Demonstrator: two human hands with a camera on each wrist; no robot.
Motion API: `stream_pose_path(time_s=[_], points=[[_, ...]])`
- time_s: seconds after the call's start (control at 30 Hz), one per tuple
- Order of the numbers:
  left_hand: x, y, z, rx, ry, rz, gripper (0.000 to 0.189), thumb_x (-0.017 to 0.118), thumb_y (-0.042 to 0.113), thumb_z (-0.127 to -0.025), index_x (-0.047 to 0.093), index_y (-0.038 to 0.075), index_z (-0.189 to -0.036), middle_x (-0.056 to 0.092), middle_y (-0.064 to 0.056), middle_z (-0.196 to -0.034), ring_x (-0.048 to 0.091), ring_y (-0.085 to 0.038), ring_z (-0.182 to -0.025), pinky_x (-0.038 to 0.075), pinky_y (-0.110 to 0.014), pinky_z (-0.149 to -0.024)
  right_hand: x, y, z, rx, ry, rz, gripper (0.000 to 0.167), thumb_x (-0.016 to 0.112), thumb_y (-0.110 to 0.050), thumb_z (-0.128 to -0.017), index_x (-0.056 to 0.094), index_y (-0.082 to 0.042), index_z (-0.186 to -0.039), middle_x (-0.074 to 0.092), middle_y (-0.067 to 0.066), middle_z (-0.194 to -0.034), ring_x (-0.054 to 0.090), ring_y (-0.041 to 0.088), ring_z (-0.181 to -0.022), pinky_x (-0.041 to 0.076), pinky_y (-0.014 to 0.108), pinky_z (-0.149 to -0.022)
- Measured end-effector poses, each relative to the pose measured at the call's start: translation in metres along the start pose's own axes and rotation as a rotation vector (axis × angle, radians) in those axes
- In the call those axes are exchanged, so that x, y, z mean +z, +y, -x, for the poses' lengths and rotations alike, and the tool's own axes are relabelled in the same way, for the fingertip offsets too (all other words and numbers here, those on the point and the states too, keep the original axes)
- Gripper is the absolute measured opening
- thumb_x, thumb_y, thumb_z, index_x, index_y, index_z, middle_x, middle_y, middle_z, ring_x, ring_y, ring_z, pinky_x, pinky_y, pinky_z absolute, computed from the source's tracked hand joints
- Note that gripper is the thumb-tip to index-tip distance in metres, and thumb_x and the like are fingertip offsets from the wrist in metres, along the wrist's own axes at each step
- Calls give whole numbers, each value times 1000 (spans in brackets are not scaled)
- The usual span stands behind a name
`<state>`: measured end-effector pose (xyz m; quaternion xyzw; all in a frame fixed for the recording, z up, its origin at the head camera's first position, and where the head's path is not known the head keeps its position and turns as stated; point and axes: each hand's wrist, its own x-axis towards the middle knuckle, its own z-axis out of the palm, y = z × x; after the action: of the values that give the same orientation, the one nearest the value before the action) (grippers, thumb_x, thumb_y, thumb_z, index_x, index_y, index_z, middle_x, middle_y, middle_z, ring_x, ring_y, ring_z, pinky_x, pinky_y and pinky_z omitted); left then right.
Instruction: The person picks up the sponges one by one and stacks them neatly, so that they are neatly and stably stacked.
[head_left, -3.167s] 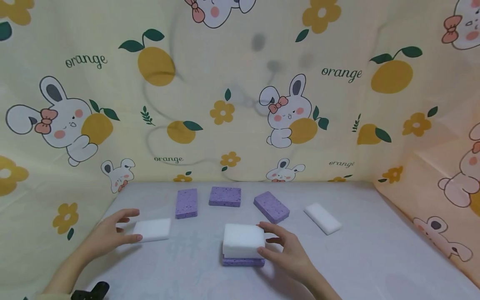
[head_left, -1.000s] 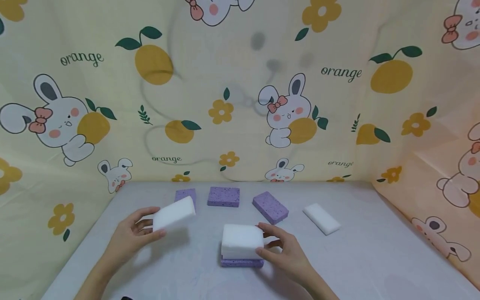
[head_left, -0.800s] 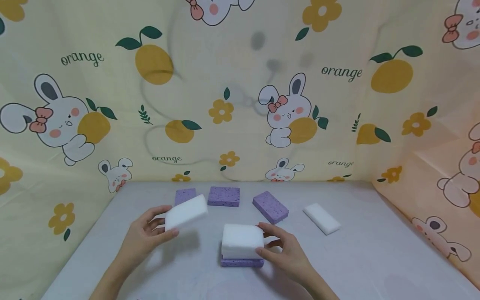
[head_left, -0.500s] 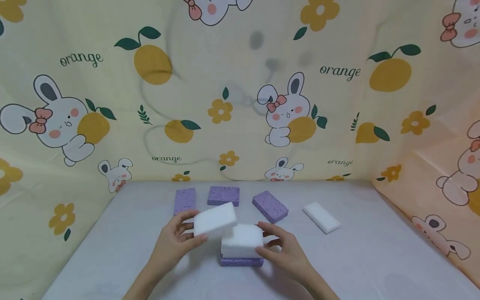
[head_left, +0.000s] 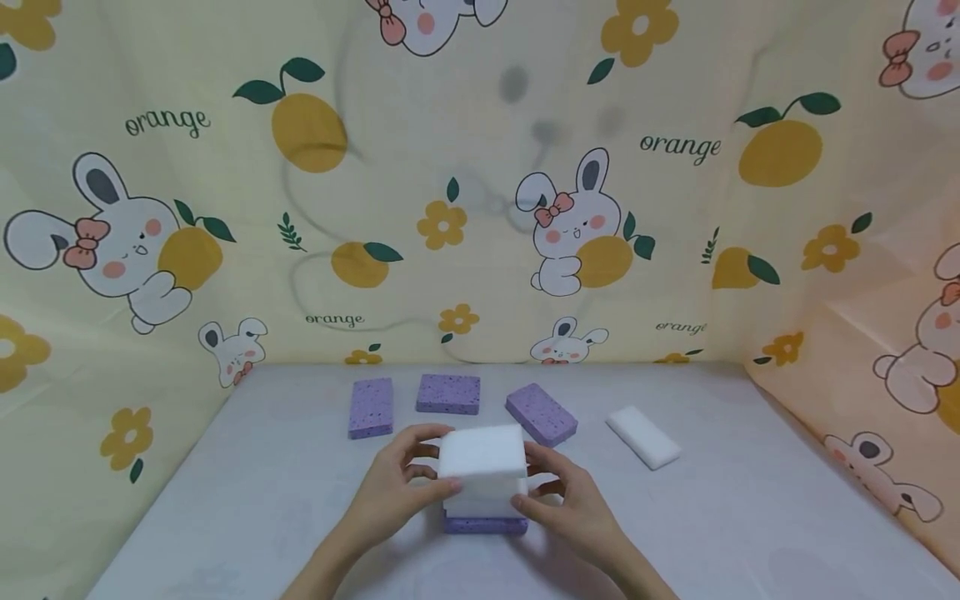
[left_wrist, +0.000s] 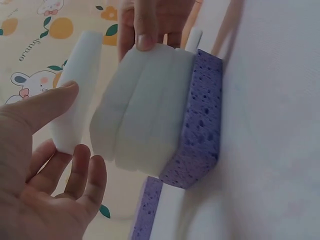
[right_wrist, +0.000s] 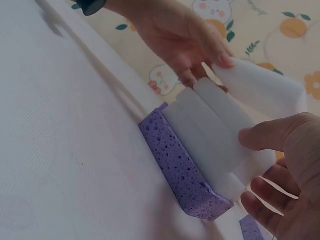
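Note:
My left hand pinches a white sponge by its left end, thumb at the near side and fingers at the far side. That sponge is held above a stack of white sponges lying on a purple speckled sponge. In the left wrist view a gap separates the held white sponge from the stack. My right hand grips the right end of the stack's upper part. In the right wrist view its thumb presses the stack's near side.
Behind the stack lie three purple sponges: one at the left, one in the middle and one turned at an angle. Another white sponge lies at the right. A printed cloth rises behind the table.
My left hand has taken the white sponge from the table's left side and carried it right, to above the stack. The right hand has stayed at the stack.

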<state>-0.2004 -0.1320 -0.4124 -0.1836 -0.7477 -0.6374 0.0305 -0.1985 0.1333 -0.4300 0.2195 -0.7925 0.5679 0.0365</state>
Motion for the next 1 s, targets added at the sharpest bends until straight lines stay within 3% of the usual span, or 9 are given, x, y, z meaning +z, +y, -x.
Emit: stream_pose_path(time_s=[0.17, 0.37, 0.63, 0.83, 1.0], points=[[0, 2, -2, 34, -25, -75, 60, 87, 24, -76, 59, 17, -130, 60, 1, -124, 58, -22, -107, 54, -32, -85, 2, -2, 0, 20, -12, -8, 65, 82, -12, -80, 53, -4, -138, 64, 5, -115, 56, 23, -107, 54, 36, -84], [-2, 1, -3, 44, -26, -113, 61, 87, 25, -76, 60, 17, -130, 60, 4, -123, 58, -19, -106, 54, -31, -86, 3, -1, 0, 25, -12, -4, 65, 82, -12, -80, 53, -3, -137, 64, 6, -118, 56, 23, -108, 54, 36, -84], [-2, -3, 0, -3, -32, -151, 59, 87, 30, -76, 60, 17, -127, 62, 4, -121, 57, -19, -109, 53, -34, -87, 4, 0, 0, -8, -21, 8, 66, 82, -13, -81, 52, 0, -137, 64, 6, -118, 57, 22, -106, 54, 36, -83], [-1, -6, -3, 20, -77, -90, 64, 86, 27, -77, 56, 10, -131, 60, -2, -128, 55, -20, -119, 49, -34, -96, 2, 2, 1, -5, -12, 27, 67, 82, -13, -81, 51, -1, -139, 63, 6, -119, 57, 23, -107, 55, 34, -83], [0, -7, -6, 32, -98, -48, 65, 86, 22, -77, 54, 9, -133, 59, -5, -130, 55, -21, -120, 49, -30, -95, 0, 1, 2, -13, -6, 9, 70, 81, -11, -82, 45, 2, -141, 62, 14, -124, 57, 26, -110, 54, 35, -84]])
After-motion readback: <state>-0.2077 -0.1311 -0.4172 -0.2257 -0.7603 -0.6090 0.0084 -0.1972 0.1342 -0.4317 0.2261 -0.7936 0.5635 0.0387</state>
